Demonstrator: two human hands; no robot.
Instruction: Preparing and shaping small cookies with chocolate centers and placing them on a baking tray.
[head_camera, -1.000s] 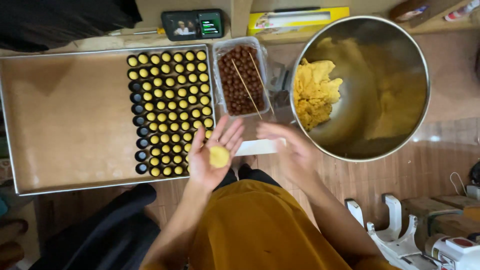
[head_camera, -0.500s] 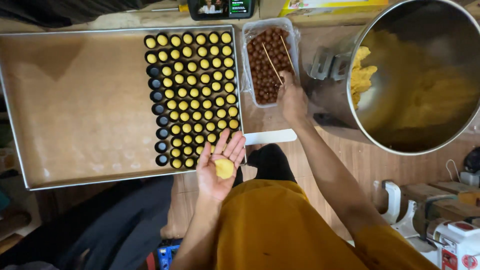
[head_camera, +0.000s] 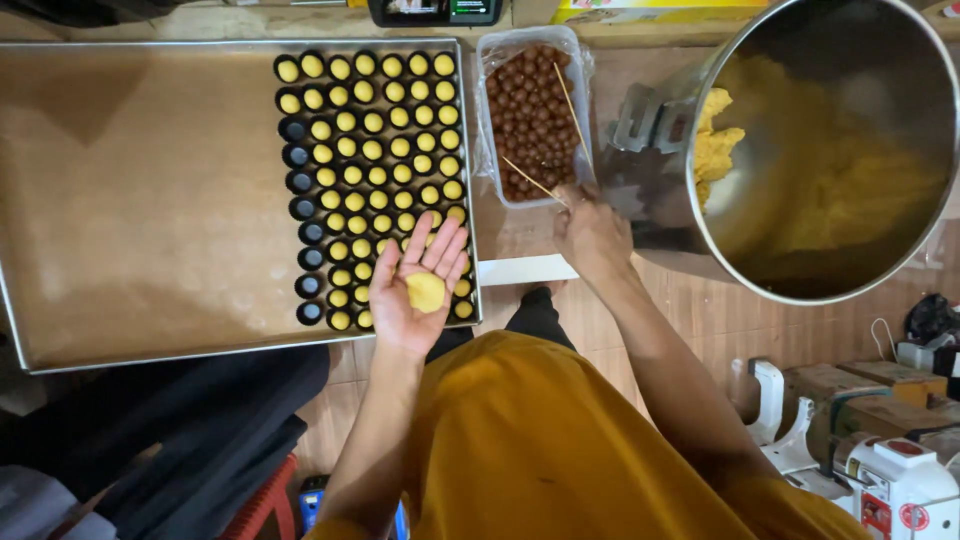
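Note:
My left hand (head_camera: 412, 290) is palm up over the near right corner of the metal tray (head_camera: 150, 200), with a flattened yellow dough piece (head_camera: 426, 292) lying on the open palm. My right hand (head_camera: 590, 232) is at the near end of a clear plastic container (head_camera: 481, 120) full of small brown balls (head_camera: 528, 110). Its fingers pinch the end of a thin wooden skewer (head_camera: 530, 180) that pokes into the balls. A second skewer (head_camera: 570, 100) lies across the container.
Rows of small black cups with yellow dough balls (head_camera: 370, 150) fill the tray's right part; a few cups on the left column are empty. A large steel bowl (head_camera: 720, 240) with yellow dough (head_camera: 715, 150) stands at the right. Machines (head_camera: 880, 470) sit at the lower right.
My right hand has left the spot beside my left hand and reached to the container of brown balls, where it now grips a skewer. The left hand keeps the dough on its palm.

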